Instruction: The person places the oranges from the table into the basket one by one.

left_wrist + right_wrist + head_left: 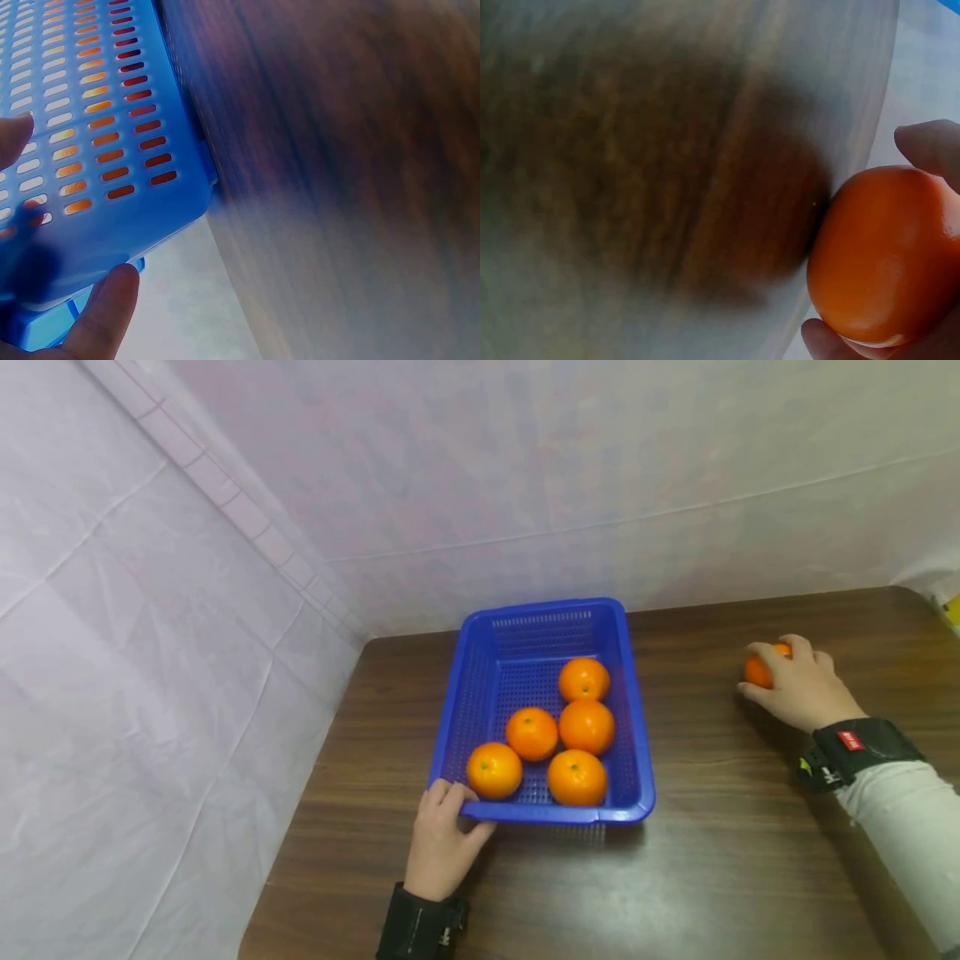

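A blue perforated plastic basket (557, 814) stands on the table with several oranges (532, 733) in its near and right part. My left hand (442, 839) grips the basket's near left corner, fingers over the rim and thumb below it in the head view. The left wrist view shows the slotted basket wall (112, 225) close up, with a fingertip (112, 300) at its corner. Off to the right of the basket, my right hand (806, 685) holds a single orange (759, 671) from above. In the right wrist view, thumb and fingers curve round that orange (885, 255).
The dark wood-grain table (720, 877) extends to both sides of the basket. White sheeting hangs as a wall behind (585, 485) and at the left (150, 693). Something yellow (952, 608) shows at the far right edge.
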`<move>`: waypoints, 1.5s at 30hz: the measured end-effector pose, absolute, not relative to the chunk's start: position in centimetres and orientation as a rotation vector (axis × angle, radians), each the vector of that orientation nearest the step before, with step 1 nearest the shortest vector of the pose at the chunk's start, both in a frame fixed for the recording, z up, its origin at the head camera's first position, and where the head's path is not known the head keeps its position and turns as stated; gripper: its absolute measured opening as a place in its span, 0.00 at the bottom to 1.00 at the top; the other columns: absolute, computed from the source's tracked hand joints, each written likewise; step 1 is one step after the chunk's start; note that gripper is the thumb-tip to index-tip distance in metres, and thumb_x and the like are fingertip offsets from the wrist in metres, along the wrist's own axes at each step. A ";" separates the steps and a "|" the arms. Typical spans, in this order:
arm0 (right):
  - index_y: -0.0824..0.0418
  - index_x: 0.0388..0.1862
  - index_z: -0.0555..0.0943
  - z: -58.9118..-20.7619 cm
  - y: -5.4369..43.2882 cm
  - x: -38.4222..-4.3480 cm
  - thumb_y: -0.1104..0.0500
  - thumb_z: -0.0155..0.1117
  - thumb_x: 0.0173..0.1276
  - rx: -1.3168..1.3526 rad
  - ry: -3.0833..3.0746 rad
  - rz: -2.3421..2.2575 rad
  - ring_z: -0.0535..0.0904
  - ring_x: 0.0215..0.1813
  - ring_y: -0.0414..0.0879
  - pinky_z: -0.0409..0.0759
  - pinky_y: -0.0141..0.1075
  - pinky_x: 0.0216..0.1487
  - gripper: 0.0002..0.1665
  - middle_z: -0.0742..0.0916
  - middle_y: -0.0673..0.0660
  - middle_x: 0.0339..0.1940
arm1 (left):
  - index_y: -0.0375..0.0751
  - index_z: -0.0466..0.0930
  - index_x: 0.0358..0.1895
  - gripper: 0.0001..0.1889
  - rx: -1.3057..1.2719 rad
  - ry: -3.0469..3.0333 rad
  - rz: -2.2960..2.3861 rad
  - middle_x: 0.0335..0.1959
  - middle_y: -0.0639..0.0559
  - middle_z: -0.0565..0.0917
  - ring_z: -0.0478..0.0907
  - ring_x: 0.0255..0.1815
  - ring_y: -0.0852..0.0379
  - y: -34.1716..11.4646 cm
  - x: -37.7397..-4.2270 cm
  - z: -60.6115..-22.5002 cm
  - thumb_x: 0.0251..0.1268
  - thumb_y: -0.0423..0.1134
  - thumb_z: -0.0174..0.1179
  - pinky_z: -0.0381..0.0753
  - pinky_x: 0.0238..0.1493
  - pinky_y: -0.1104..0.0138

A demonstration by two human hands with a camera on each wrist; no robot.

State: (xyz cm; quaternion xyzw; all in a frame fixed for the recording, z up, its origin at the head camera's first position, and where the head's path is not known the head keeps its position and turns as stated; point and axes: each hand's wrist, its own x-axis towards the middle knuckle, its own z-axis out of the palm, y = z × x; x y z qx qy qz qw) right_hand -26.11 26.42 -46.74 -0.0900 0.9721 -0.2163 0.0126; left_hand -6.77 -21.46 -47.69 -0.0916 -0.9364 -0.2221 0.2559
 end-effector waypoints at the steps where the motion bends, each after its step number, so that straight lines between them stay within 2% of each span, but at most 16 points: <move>1: 0.60 0.74 0.60 -46.8 26.4 -26.1 0.38 0.58 0.72 -0.277 3.032 -0.686 0.53 0.61 0.89 0.66 0.78 0.44 0.42 0.53 0.83 0.72 | 0.49 0.75 0.34 0.21 -0.245 -2.544 -0.603 0.32 0.58 0.70 0.69 0.34 0.60 -21.4 -6.7 -47.7 0.39 0.38 0.81 0.69 0.38 0.67; 9: 0.62 0.71 0.63 -46.9 26.2 -25.8 0.46 0.64 0.70 -0.273 3.092 -0.708 0.57 0.57 0.87 0.68 0.76 0.40 0.39 0.57 0.84 0.68 | 0.49 0.75 0.34 0.21 -0.240 -2.546 -0.611 0.32 0.58 0.70 0.68 0.34 0.61 -21.3 -6.7 -47.5 0.39 0.38 0.81 0.70 0.37 0.68; 15: 0.63 0.70 0.63 -47.0 26.4 -26.0 0.52 0.65 0.70 -0.284 3.103 -0.696 0.57 0.54 0.87 0.69 0.74 0.38 0.36 0.57 0.84 0.66 | 0.49 0.75 0.34 0.21 -0.241 -2.546 -0.610 0.32 0.57 0.70 0.68 0.34 0.61 -21.2 -6.7 -47.5 0.39 0.38 0.81 0.70 0.38 0.68; 34: 0.64 0.69 0.63 -47.1 26.2 -25.8 0.51 0.63 0.71 -0.289 3.100 -0.747 0.56 0.54 0.87 0.67 0.74 0.40 0.35 0.57 0.84 0.66 | 0.49 0.76 0.34 0.21 -0.231 -2.559 -0.613 0.32 0.57 0.70 0.68 0.34 0.61 -21.1 -6.6 -47.4 0.40 0.39 0.81 0.69 0.37 0.68; 45: 0.63 0.69 0.66 -45.9 24.6 -25.5 0.49 0.63 0.70 -0.376 3.118 -0.758 0.59 0.54 0.85 0.65 0.70 0.45 0.34 0.61 0.83 0.65 | 0.49 0.75 0.34 0.20 -0.210 -2.579 -0.617 0.33 0.57 0.70 0.68 0.35 0.61 -21.1 -6.6 -47.2 0.41 0.39 0.81 0.69 0.38 0.67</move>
